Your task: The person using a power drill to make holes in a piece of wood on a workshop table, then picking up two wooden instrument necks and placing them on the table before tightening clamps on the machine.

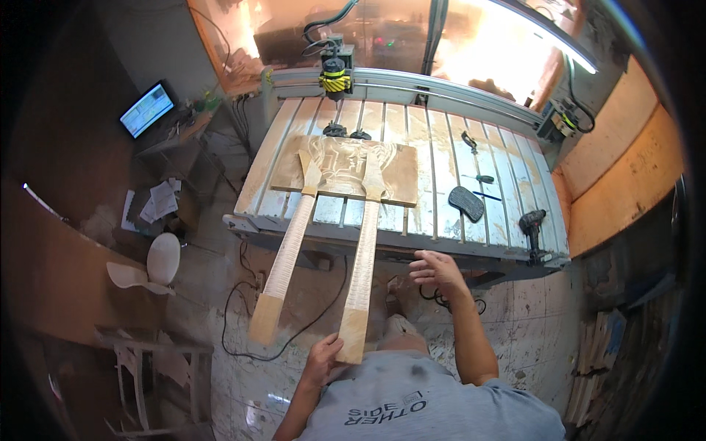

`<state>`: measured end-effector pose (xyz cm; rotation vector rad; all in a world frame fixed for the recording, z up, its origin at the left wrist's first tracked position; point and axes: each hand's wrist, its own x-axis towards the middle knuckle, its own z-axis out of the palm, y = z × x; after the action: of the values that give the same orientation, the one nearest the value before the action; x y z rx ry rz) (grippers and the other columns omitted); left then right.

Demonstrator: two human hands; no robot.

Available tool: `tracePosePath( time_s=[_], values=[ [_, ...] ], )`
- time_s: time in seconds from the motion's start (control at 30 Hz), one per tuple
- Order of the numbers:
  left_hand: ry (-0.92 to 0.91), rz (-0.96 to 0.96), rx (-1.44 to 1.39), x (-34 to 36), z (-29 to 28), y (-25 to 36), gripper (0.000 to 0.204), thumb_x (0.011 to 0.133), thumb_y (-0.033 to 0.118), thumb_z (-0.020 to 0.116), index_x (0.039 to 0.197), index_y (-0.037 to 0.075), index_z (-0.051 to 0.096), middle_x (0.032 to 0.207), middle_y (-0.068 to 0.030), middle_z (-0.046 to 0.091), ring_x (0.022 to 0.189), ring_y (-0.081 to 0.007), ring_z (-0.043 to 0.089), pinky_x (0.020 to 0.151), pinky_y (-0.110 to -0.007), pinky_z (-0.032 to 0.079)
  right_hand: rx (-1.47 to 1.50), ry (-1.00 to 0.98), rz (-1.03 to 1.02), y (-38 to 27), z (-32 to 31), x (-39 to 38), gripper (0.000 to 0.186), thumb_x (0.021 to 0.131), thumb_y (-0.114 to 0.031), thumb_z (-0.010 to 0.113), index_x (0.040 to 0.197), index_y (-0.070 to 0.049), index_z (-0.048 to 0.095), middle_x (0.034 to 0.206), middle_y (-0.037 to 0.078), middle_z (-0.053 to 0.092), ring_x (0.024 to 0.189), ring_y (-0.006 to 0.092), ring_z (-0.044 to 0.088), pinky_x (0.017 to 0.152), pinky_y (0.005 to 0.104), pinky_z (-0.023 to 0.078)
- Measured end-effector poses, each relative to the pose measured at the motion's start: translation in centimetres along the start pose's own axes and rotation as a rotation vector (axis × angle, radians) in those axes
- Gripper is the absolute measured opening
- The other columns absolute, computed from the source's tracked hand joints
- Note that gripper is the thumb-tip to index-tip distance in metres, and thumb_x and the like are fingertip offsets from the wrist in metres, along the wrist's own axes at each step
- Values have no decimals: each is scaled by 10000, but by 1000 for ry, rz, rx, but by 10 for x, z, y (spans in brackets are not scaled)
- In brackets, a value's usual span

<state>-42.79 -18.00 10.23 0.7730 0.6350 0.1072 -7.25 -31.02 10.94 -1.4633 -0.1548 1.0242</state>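
Woodworking wkshop, judging by the CNC-type machine: slotted bed point(507, 173), gantry rail point(397, 84) along its far edge, spindle unit point(335, 77) over that edge, L of ctr. Tan dust point(421, 136) on parts of the bed. Tools on its R half: clamp point(469, 142) twd far edge, screwdriver point(485, 178) abt mid, drill point(531, 224) nr the near R corner. Carved wood board point(403, 176) on L half; shaped wood pcs point(360, 279) overhang near edge. Monitor point(147, 110) beyond L edge, stacked boards point(603, 342) beyond near R corner.
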Motion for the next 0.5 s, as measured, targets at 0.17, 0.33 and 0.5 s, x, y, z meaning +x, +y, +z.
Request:
tracePosePath(
  time_s=[0.17, 0.33, 0.5],
  values=[
    [199, -15, 31, -3, -1, -13, 466, 1008, 239, 597, 1350, -76, 570, 1152, -112, 696, 972, -160, 704, 798, -290, 579, -101, 42, -50, -43, -74, 69, 476, 1042, -318, 558, 1320, 68, 579, 1074, 204, 710, 858, 238, 731, 693, 313, 627],
    [477, -50, 66, -18, 39, 5, 455, 997, 259, 607, 1325, -56, 606, 1126, -86, 713, 949, -149, 698, 812, -276, 557, -165, 103, -128, -108, -134, 145, 460, 1004, -352, 628, 1246, 39, 627, 998, 148, 721, 759, 193, 723, 629, 263, 589],
    [740, -57, 58, -21, 54, -1, 435, 949, 248, 630, 1276, -39, 645, 1054, -71, 722, 908, -146, 697, 752, -281, 561, -164, 198, -226, -152, -176, 233, 387, 992, -313, 648, 1170, 30, 663, 961, 126, 717, 757, 182, 709, 642, 275, 582]
  ],
)
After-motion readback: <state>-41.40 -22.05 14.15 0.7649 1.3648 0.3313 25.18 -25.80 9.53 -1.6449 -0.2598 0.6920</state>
